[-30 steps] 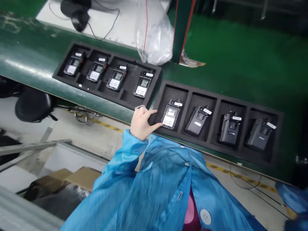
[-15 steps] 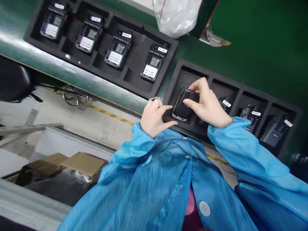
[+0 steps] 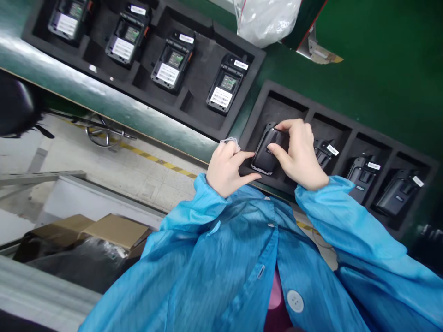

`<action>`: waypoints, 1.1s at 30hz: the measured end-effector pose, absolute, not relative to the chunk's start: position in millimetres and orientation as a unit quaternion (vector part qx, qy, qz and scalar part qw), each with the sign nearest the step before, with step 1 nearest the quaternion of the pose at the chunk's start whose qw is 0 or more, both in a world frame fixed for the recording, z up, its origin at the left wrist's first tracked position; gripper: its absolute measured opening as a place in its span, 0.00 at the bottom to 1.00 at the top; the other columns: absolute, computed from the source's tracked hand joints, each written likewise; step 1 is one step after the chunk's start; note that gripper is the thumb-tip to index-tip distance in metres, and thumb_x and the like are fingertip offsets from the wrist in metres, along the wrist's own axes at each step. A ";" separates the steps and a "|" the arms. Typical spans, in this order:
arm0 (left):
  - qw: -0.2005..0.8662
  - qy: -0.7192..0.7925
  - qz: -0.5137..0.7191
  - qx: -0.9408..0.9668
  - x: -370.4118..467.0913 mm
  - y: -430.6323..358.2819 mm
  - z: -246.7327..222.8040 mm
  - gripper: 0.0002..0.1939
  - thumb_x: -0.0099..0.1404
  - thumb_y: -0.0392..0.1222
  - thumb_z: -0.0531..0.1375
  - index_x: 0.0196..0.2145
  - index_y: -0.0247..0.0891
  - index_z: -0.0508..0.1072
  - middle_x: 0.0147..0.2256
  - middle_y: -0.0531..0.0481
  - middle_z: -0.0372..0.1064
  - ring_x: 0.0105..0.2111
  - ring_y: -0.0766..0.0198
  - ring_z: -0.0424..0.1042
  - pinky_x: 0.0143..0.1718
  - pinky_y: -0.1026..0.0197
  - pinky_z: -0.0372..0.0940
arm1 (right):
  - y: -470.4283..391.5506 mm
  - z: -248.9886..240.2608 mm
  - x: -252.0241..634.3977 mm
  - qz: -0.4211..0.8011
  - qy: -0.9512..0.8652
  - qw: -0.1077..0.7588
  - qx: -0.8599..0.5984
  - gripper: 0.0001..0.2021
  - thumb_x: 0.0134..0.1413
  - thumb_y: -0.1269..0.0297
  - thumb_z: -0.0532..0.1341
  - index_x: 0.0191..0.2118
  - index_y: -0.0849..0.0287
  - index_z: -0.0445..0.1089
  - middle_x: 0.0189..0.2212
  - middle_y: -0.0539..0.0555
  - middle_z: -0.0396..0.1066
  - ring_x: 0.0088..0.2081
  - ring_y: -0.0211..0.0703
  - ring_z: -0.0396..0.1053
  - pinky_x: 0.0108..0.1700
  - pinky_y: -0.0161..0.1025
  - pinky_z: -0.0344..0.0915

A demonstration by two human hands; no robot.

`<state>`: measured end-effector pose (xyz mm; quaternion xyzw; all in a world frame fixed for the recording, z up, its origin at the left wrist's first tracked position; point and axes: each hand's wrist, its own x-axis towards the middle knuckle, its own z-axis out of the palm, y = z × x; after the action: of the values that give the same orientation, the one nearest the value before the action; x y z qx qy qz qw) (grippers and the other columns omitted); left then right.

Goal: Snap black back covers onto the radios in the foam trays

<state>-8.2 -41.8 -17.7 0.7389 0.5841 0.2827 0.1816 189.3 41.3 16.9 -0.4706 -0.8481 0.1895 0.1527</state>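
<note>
Blue-sleeved, reaches inward with both forearms, wrists bent. With the left hand (image 3: 226, 169), holds thumb and forefinger wide beside the lower end of the black device (image 3: 265, 159); cannot tell whether touching. With the right hand (image 3: 299, 154), grips its upper end narrowly, thumb across the face, inside the leftmost compartment of the right foam tray (image 3: 268, 87). Farther off, shows the left foam tray (image 3: 166, 103) and clear bag (image 3: 270, 20).

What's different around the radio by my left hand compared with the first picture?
Your right hand has come in from the right, gripping a black cover that now hides the radio's labels. Your left hand remains spread at its left side; the radio stays in the same tray compartment.
</note>
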 end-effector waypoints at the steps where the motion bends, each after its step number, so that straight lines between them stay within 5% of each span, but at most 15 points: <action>1: 0.184 0.585 0.281 0.738 -8.1 -41.9 -17.6 0.31 0.57 0.64 0.62 0.49 0.39 0.74 0.36 0.46 0.62 0.39 0.55 0.62 0.43 0.52 0.59 | 39.3 14.9 188.4 0.165 -0.851 0.155 -0.474 0.19 0.59 0.55 0.58 0.51 0.61 0.61 0.49 0.62 0.63 0.50 0.54 0.60 0.53 0.53 0.58; 10: 0.176 0.587 0.280 0.739 -7.7 -43.6 -19.3 0.31 0.57 0.65 0.61 0.50 0.39 0.74 0.36 0.45 0.62 0.38 0.55 0.63 0.42 0.52 0.60 | 28.4 8.7 179.5 0.061 -0.853 0.102 -0.507 0.21 0.61 0.58 0.54 0.55 0.66 0.62 0.53 0.68 0.60 0.51 0.59 0.57 0.51 0.54 0.57; 33: 0.183 0.588 0.282 0.736 -5.8 -45.1 -20.3 0.31 0.59 0.63 0.61 0.50 0.37 0.74 0.36 0.45 0.63 0.39 0.55 0.62 0.42 0.52 0.60 | 19.8 7.3 167.5 -0.012 -0.865 0.085 -0.495 0.15 0.63 0.62 0.51 0.50 0.65 0.66 0.49 0.64 0.64 0.46 0.55 0.59 0.48 0.49 0.59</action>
<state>-5.8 -45.1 -20.3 0.7357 0.5880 0.2822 0.1829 167.5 19.8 7.3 -0.4947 -0.8648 -0.0118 0.0846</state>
